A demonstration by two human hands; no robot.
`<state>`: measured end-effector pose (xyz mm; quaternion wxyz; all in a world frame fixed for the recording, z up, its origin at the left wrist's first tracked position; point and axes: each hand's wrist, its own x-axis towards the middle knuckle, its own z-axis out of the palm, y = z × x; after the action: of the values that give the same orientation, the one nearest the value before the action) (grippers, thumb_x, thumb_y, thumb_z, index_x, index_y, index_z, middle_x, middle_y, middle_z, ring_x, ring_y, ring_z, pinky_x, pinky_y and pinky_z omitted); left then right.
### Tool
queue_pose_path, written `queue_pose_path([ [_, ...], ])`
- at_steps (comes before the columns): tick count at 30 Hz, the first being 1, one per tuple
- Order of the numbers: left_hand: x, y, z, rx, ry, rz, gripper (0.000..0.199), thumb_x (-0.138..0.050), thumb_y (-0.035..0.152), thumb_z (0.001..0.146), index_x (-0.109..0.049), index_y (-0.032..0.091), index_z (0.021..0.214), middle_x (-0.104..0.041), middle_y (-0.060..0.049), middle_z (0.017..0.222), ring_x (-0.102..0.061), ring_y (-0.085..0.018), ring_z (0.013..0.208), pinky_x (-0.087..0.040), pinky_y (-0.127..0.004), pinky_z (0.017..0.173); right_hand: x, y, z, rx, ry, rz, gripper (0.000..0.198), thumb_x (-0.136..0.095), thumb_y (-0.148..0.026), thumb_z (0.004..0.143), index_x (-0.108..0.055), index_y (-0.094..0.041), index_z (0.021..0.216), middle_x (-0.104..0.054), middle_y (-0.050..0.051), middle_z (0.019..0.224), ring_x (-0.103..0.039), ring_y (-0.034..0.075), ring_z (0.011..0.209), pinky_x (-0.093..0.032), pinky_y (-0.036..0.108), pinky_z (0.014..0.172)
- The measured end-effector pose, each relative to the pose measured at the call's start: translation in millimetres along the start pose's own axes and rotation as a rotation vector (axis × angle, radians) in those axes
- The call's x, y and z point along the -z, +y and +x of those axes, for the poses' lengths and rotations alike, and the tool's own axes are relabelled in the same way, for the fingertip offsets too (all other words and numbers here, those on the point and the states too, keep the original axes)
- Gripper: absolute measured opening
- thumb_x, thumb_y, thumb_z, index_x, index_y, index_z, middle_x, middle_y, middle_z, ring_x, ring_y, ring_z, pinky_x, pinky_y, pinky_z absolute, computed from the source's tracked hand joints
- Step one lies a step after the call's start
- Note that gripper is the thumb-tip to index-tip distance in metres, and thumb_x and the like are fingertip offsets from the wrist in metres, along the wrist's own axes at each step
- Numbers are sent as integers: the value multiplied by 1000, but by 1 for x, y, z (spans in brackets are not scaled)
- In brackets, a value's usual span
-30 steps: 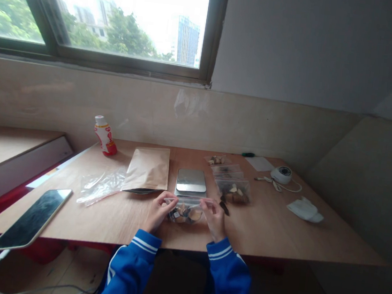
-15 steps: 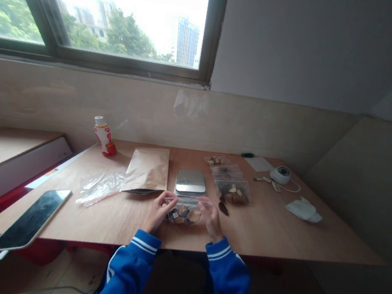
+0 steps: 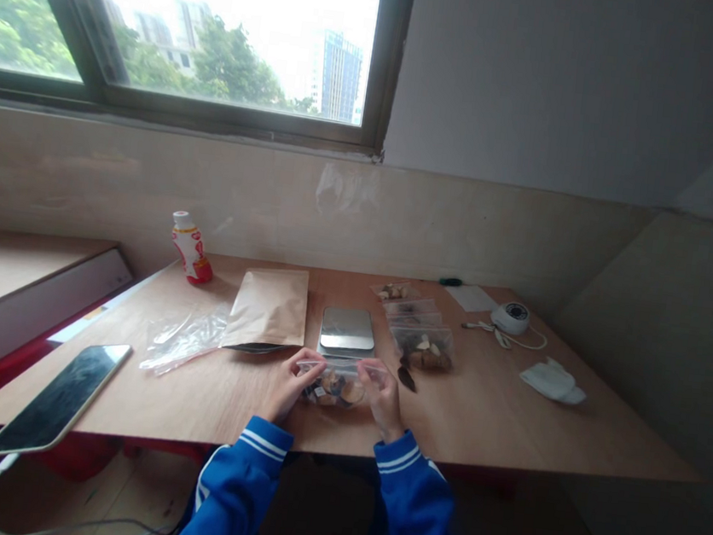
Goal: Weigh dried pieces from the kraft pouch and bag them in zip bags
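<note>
A clear zip bag [image 3: 335, 389] with brown and dark dried pieces in it lies at the table's front, between my hands. My left hand [image 3: 292, 384] pinches its upper left corner, and my right hand [image 3: 384, 395] pinches the upper right corner. The bag's top edge runs between my fingertips. Just beyond it sits a small silver scale [image 3: 348, 330], its front edge close to the bag. A dark, flat dried piece [image 3: 406, 379] lies on the table to the right of my right hand.
Several filled zip bags [image 3: 423, 346] lie right of the scale. To its left are a brown paper pouch [image 3: 270, 309], clear plastic bags [image 3: 187, 339] and a bottle [image 3: 192, 250]. A phone [image 3: 56, 399] overhangs the front left edge. A white camera [image 3: 510, 318] and tissue [image 3: 553, 382] lie right.
Almost nothing differs. Both hands keep their pinch on the zip bag's top corners, with a slight shift of the fingers along its edge.
</note>
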<state>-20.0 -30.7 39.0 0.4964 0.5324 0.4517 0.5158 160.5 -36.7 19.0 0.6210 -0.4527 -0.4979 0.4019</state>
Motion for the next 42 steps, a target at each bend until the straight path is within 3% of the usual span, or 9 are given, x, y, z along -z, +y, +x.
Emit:
queue_pose_path([
  [6, 1, -1, 0, -30, 44, 80, 29, -71, 44, 70, -66, 16, 75, -61, 1, 62, -54, -11, 56, -41, -21, 54, 1, 5, 2, 64, 31, -61, 24, -68, -42, 74, -65, -18, 76, -67, 2, 75, -63, 18, 73, -51, 31, 72],
  [11, 2, -3, 2, -78, 48, 113, 27, -70, 43, 71, -66, 16, 74, -62, 1, 68, -54, -11, 61, -41, -21, 57, 2, 5, 1, 34, 28, -56, 25, -68, -43, 74, -65, -18, 76, -67, 3, 75, -63, 19, 74, -51, 32, 72],
  [18, 1, -4, 2, -23, -47, -32, 28, -69, 42, 74, -64, 17, 87, -64, -1, 77, -59, -15, 72, -45, -23, 65, 2, -1, 0, -55, -171, 9, 31, -64, -45, 78, -68, -19, 94, -69, 7, 96, -65, 21, 86, -52, 32, 77],
  [22, 2, -10, 4, -64, -98, 10, 25, -70, 39, 73, -65, 16, 83, -63, -1, 78, -58, -14, 72, -44, -22, 64, -3, -1, 1, 10, -118, -19, 26, -68, -44, 75, -70, -18, 80, -68, 4, 81, -64, 19, 78, -52, 31, 73],
  [27, 4, -14, 6, -126, -60, 78, 21, -69, 37, 75, -66, 16, 77, -62, -1, 76, -57, -14, 73, -44, -22, 65, -14, 0, 0, 26, -44, 12, 25, -71, -42, 72, -68, -17, 72, -65, 3, 72, -62, 17, 69, -51, 30, 67],
  [37, 5, -10, 5, -187, 4, 137, 22, -70, 38, 74, -70, 16, 73, -62, -4, 81, -60, -17, 79, -46, -25, 71, -14, -2, -3, 110, -9, -63, 22, -70, -39, 75, -69, -17, 73, -65, 3, 73, -61, 18, 71, -51, 32, 68],
  [42, 4, -7, 4, -143, 7, 104, 25, -70, 41, 73, -69, 16, 73, -63, -4, 79, -60, -17, 76, -47, -26, 68, -15, -3, -1, 35, -93, -1, 25, -68, -43, 76, -70, -18, 77, -67, 4, 79, -63, 19, 75, -52, 31, 72],
])
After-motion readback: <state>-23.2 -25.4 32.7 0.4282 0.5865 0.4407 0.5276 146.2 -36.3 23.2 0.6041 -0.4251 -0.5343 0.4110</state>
